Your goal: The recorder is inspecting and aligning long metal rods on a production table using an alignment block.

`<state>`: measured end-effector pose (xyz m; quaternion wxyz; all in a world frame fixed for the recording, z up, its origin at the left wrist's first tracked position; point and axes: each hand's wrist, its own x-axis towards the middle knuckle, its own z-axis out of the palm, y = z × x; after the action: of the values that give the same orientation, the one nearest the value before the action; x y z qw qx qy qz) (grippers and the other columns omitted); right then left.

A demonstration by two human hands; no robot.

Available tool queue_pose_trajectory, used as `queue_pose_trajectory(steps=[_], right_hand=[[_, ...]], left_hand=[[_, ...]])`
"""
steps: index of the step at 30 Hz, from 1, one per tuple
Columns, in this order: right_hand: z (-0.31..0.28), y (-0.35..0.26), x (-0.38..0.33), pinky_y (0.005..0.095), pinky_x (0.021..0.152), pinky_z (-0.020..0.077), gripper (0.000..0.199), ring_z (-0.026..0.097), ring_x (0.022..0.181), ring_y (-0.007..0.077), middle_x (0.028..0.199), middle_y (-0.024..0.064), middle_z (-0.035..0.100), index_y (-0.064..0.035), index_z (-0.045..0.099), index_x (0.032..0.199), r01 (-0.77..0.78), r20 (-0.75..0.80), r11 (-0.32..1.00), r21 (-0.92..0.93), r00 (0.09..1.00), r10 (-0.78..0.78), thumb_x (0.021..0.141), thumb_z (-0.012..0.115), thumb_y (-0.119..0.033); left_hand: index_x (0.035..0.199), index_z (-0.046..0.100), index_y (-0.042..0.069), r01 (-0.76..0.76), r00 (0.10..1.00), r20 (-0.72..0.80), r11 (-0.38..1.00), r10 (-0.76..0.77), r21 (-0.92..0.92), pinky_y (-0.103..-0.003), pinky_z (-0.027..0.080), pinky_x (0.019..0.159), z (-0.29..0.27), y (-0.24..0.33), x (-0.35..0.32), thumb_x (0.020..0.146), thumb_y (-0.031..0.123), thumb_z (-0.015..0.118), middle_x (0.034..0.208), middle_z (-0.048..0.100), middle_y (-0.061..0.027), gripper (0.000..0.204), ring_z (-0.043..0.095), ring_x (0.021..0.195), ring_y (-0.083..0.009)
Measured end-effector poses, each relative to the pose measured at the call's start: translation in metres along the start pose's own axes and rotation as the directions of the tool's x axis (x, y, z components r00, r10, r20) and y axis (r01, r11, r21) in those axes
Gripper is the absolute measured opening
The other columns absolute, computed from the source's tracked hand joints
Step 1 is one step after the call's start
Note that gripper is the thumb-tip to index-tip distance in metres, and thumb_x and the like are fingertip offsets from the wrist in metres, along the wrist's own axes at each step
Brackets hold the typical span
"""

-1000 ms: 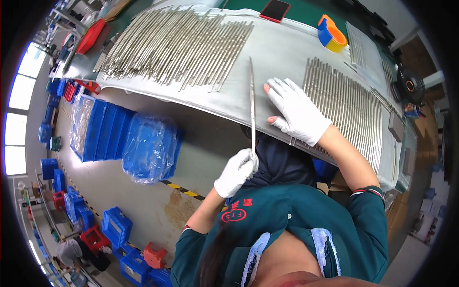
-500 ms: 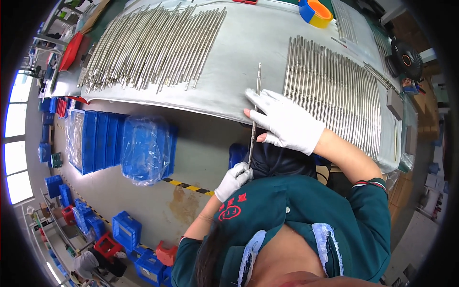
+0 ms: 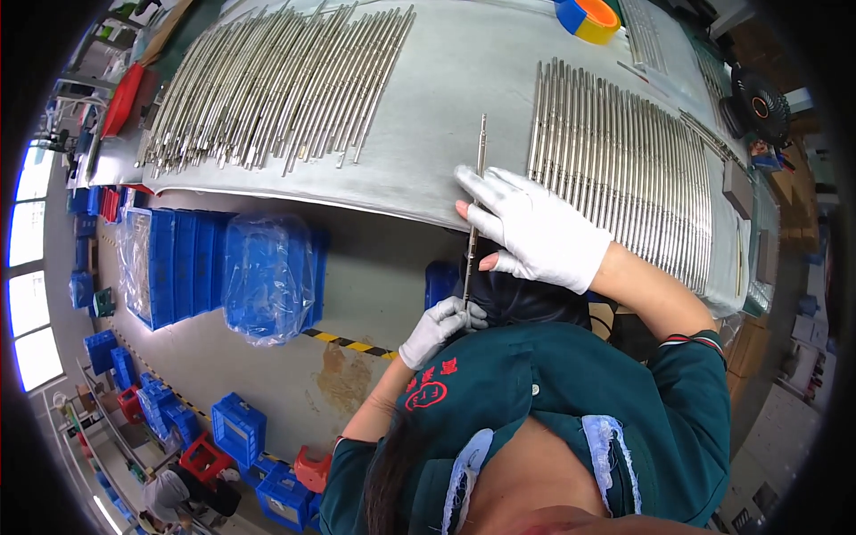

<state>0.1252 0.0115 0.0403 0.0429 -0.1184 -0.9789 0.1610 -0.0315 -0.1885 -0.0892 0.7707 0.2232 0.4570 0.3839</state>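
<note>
A slim metal rod (image 3: 473,252) stands nearly lengthwise to me, its far end over the table's front part and its near end close to my chest. My left hand (image 3: 439,330), in a white glove, is closed around that near end. Further up, my right hand (image 3: 542,230), gloved with bare thumb and finger tips, holds the rod between thumb and fingers. Right of it lies a neat row of similar metal rods (image 3: 615,160). At the far left of the table a larger, less even batch of rods (image 3: 276,85) is spread out.
The table (image 3: 446,89) has a grey-white covering. Tape rolls (image 3: 590,20) and a black fan (image 3: 758,105) are at the back right. Blue crates (image 3: 183,263), some under clear plastic, stand on the floor at left. A person (image 3: 174,490) bends over at lower left.
My left hand has shifted slightly up and its fingers have spread a little around the rod's near end. The right hand keeps its grip almost unmoved.
</note>
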Motion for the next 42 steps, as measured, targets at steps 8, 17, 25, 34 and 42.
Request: queue_pose_trajectory(steps=[8,17,25,34,42], right_hand=[[0.002,0.002,0.000,0.0435,0.108,0.0340,0.069,0.045,0.122,0.0420,0.142,0.0264,0.037,0.0053,0.049,0.128,0.010,-0.041,1.000,-0.015,0.999,-0.011,0.080,0.064,-0.041],[-0.001,0.003,0.001,0.0435,0.108,0.0334,0.070,0.042,0.125,0.0427,0.144,0.0246,0.035,0.0031,0.047,0.132,-0.032,-0.012,0.999,0.012,0.999,0.032,0.080,0.065,-0.040],[0.005,0.031,0.003,0.0424,0.109,0.0325,0.066,0.041,0.129,0.0411,0.145,0.0251,0.035,-0.0001,0.045,0.136,-0.085,-0.091,0.996,0.040,0.992,0.088,0.089,0.053,-0.047],[0.004,0.048,0.014,0.0406,0.108,0.0334,0.055,0.043,0.128,0.0354,0.140,0.0233,0.043,-0.0029,0.049,0.133,-0.133,-0.188,0.965,-0.226,0.978,0.091,0.089,0.057,-0.035],[0.004,0.042,-0.003,0.0406,0.108,0.0328,0.052,0.043,0.128,0.0343,0.138,0.0212,0.045,-0.0011,0.051,0.130,-0.118,-0.166,0.961,-0.250,0.983,0.078,0.087,0.059,-0.030]], left_hand=[[0.105,0.059,-0.003,-0.024,0.997,0.071,0.998,0.028,-0.059,-0.032,0.049,0.090,-0.004,0.000,-0.001,0.093,0.012,0.050,0.113,0.062,-0.0139,0.021,0.062,0.098,-0.0185],[0.092,0.058,-0.001,-0.102,0.990,0.095,0.995,0.101,0.003,-0.031,0.048,0.088,-0.002,0.002,-0.002,0.093,0.010,0.050,0.101,0.065,-0.0126,0.014,0.059,0.091,-0.0178],[0.090,0.057,-0.003,-0.179,0.984,0.009,0.984,0.179,-0.011,-0.032,0.049,0.067,0.022,0.057,-0.002,0.100,0.028,0.045,0.068,0.057,-0.0108,0.034,0.058,0.066,-0.0204],[0.090,0.056,0.001,-0.413,0.908,-0.160,0.887,0.386,-0.204,-0.031,0.046,0.052,0.032,0.086,0.039,0.100,0.034,0.047,0.055,0.041,-0.0031,0.036,0.050,0.050,-0.0185],[0.085,0.055,-0.001,-0.358,0.918,-0.219,0.929,0.332,-0.095,-0.032,0.050,0.054,0.033,0.083,0.033,0.099,0.025,0.050,0.058,0.046,-0.0047,0.030,0.049,0.051,-0.0162]])
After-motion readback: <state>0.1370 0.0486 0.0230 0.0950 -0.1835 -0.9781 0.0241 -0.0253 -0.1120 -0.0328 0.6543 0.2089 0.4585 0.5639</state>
